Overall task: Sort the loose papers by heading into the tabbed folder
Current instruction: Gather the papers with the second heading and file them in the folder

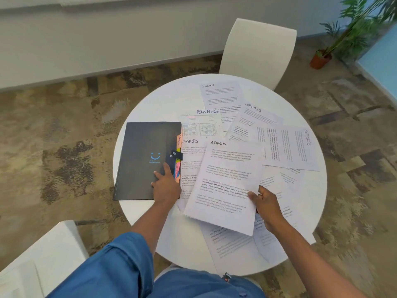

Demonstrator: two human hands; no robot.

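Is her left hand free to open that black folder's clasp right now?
Probably yes. The left hand rests open on the black folder, fingertips just below the clasp, with nothing covering it. The right hand is busy holding the ADMIN sheet.

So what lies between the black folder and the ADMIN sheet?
In the head view, a SPORTS sheet lies flat between the folder and the ADMIN sheet, partly covered by both.

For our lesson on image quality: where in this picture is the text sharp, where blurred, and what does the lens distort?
Head view: the ADMIN sheet heading reads sharply; sheets near the table near edge smear; the wide lens bends the wall line and stretches the corners; soft, even light, no glare.
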